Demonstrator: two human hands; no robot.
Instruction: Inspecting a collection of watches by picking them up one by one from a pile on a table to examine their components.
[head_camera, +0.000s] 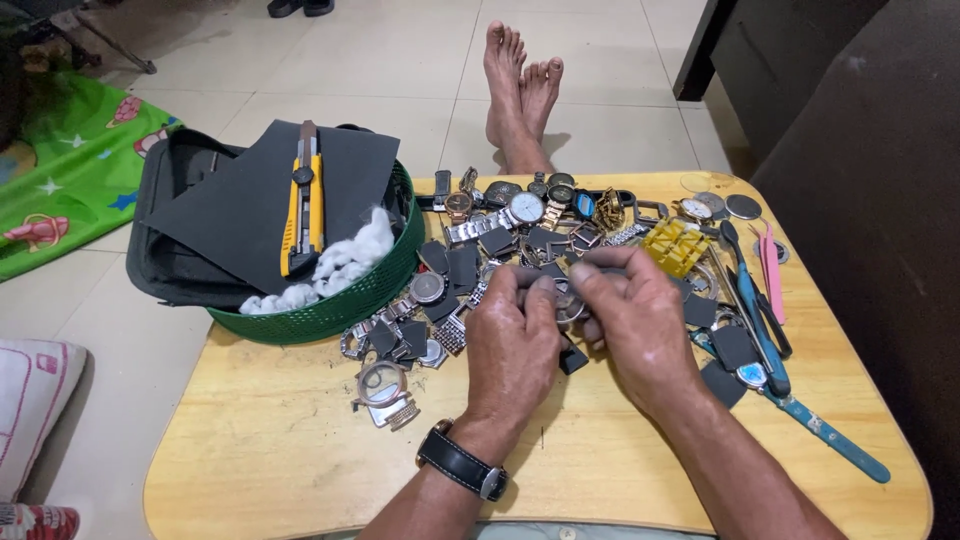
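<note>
The small watch part (568, 300), pinched between our left hand (512, 345) and right hand (630, 320), could slip into the watch pile (500, 250) mid-table.

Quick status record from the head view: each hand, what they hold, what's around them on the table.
left hand: over the table middle, fingertips pinching a small round metal watch part; strapped watch on the wrist
right hand: pinching the same part from the other side
surface: low wooden table
behind hands: pile of watches and dark squares
left of hands: green basket with dark sheet, yellow utility knife, cotton
right of hands: blue-handled tool, pink tweezers
</note>
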